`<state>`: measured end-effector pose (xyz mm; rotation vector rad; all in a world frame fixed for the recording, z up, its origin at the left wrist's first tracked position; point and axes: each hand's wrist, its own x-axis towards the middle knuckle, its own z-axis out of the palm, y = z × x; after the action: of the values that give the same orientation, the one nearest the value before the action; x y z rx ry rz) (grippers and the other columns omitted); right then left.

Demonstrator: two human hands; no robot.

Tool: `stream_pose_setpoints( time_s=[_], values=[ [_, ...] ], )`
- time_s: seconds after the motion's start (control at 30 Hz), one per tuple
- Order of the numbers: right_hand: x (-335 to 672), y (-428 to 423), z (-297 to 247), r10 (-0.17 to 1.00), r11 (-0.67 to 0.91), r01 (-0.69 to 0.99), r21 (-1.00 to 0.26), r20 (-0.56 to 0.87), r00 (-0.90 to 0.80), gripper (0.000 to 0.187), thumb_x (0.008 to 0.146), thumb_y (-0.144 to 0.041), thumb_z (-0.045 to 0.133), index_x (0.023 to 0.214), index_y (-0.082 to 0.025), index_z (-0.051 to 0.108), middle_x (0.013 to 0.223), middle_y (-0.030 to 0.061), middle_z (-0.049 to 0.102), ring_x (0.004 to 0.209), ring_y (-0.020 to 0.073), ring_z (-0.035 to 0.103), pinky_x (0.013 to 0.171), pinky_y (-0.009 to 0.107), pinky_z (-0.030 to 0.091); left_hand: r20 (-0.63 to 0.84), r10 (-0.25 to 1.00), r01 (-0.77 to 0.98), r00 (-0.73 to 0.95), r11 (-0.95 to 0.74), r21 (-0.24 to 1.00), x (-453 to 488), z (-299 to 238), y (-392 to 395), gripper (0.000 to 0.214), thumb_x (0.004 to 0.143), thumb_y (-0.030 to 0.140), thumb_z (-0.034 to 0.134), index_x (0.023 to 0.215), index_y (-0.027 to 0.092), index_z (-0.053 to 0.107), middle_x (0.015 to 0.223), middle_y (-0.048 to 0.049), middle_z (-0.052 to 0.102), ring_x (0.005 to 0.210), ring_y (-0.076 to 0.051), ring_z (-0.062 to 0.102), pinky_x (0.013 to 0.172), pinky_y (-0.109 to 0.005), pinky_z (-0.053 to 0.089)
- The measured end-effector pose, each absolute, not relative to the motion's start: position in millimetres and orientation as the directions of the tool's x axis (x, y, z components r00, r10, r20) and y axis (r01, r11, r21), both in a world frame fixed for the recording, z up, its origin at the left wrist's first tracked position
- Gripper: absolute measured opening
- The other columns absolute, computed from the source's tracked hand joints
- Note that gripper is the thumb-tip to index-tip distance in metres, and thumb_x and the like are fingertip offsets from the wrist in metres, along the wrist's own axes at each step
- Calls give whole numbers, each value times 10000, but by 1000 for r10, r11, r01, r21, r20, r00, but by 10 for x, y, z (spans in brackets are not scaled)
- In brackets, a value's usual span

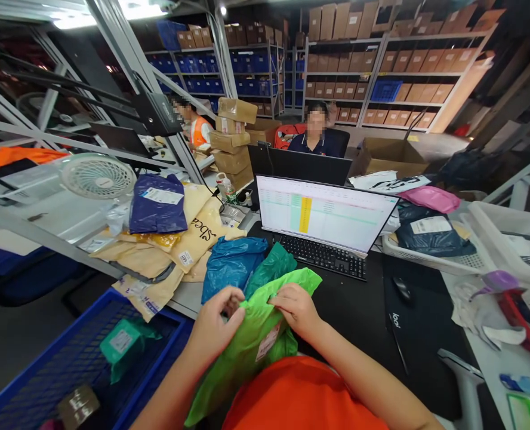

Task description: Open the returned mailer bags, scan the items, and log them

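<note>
Both my hands grip a bright green plastic mailer bag at the near edge of the desk, against my orange shirt. My left hand pinches its upper left edge with curled fingers. My right hand pinches the top edge close beside it. A white and pink label shows on the bag below my right hand. Right behind the bag lie a dark green parcel and a blue plastic parcel.
A monitor with a spreadsheet and a black keyboard stand behind the parcels. Tan and purple mailers pile up at left. A blue crate holds small parcels at lower left. White baskets sit at right. Two people work beyond the desk.
</note>
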<state>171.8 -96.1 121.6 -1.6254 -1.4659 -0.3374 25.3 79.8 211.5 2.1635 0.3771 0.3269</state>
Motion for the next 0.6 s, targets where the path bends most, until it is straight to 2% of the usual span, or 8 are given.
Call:
stream_pose_setpoints(
  time_s=[0.1,0.17,0.23,0.3,0.4,0.47,0.6],
  values=[
    [1642,-884,1176,640,130,925,-357,743,197,275,998,-167,457,1082,-217,714,821,39,713,763,147,641,687,290,511,97,219,96,971,-728,679,509,2370,804,243,832,344,559,1016,197,618,984,-61,665,898,-207,633,789,-303,510],
    [1550,-845,1157,639,165,934,-318,756,145,294,994,-163,450,1097,-209,721,818,33,719,716,134,640,624,265,500,-24,121,116,992,-848,517,675,2458,770,320,834,382,584,1085,187,619,1093,-105,676,982,-255,652,830,-350,521],
    [1456,-835,1132,611,183,932,-312,779,141,268,990,-171,475,1088,-190,724,821,34,728,698,129,642,597,254,504,-211,80,146,974,-936,319,789,2475,731,327,848,408,588,1070,172,634,1065,-134,703,964,-302,681,820,-396,529],
    [1380,-854,1098,589,183,932,-312,794,150,234,991,-189,503,1066,-183,724,818,36,730,706,127,651,626,250,534,-350,54,122,935,-977,176,839,2452,701,281,862,394,576,1013,170,653,1003,-145,728,945,-339,704,800,-422,536],
    [1305,-899,1057,588,188,947,-262,802,105,220,991,-203,516,1058,-185,725,839,43,731,766,127,674,786,267,588,-414,15,56,910,-995,87,839,2425,675,253,839,378,616,982,177,676,969,-151,745,958,-373,720,776,-432,546],
    [1275,-911,1059,579,196,953,-231,812,78,212,988,-200,522,1043,-191,727,871,38,732,812,125,681,930,297,577,-445,-14,11,895,-998,55,837,2437,657,247,833,372,640,970,174,698,961,-163,753,970,-384,726,771,-428,550],
    [1277,-879,1125,579,193,919,-343,796,175,175,976,-191,542,955,-198,716,917,42,722,934,136,676,1034,346,536,-499,-22,-16,866,-1000,15,874,2467,628,221,900,265,548,924,158,740,951,-184,764,962,-358,741,771,-395,543]
  ],
)
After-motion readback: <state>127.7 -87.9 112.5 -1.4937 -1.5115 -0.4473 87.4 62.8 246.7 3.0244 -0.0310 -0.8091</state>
